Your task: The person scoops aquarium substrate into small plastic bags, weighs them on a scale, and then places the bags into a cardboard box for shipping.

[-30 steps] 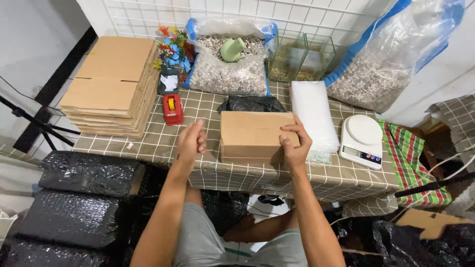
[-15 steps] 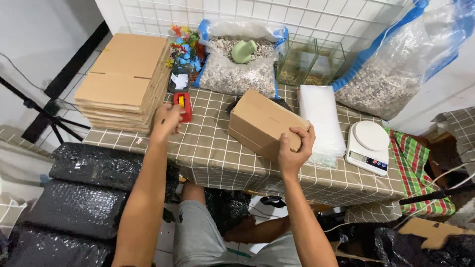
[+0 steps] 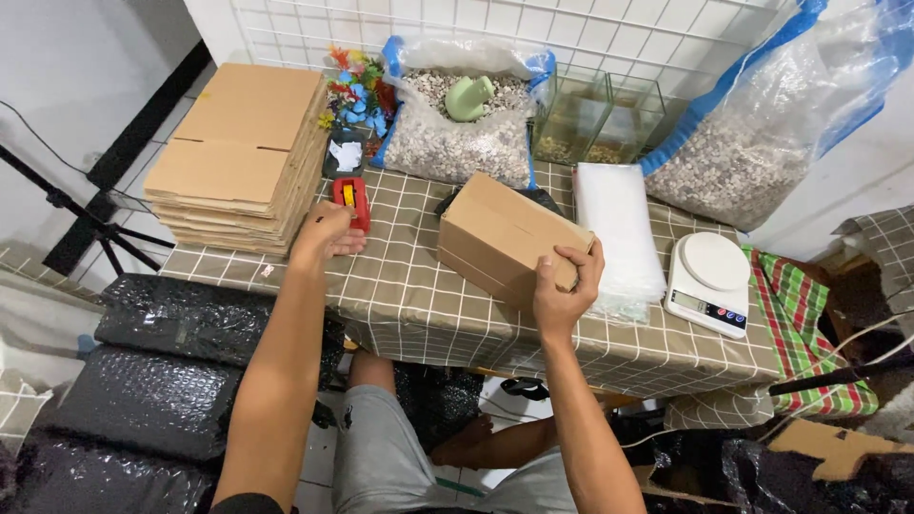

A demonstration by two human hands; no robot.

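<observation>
A small brown cardboard box (image 3: 505, 233) stands turned at an angle on the checked tablecloth (image 3: 409, 295). My right hand (image 3: 564, 286) grips its near right corner. My left hand (image 3: 324, 231) reaches to the left and touches the near end of a red tape dispenser (image 3: 350, 198) lying beside a stack of flat cardboard sheets (image 3: 243, 152).
Behind the box lie a bag of gravel (image 3: 457, 133) with a green scoop, two glass tanks (image 3: 600, 119), a pile of clear plastic bags (image 3: 617, 228) and a white kitchen scale (image 3: 709, 281). A large gravel sack (image 3: 762, 133) leans at the right. Black bubble-wrap rolls (image 3: 162, 381) lie on the floor.
My left hand left the box and moved left to the red tape dispenser. My right hand turned the box at an angle and keeps hold of it.
</observation>
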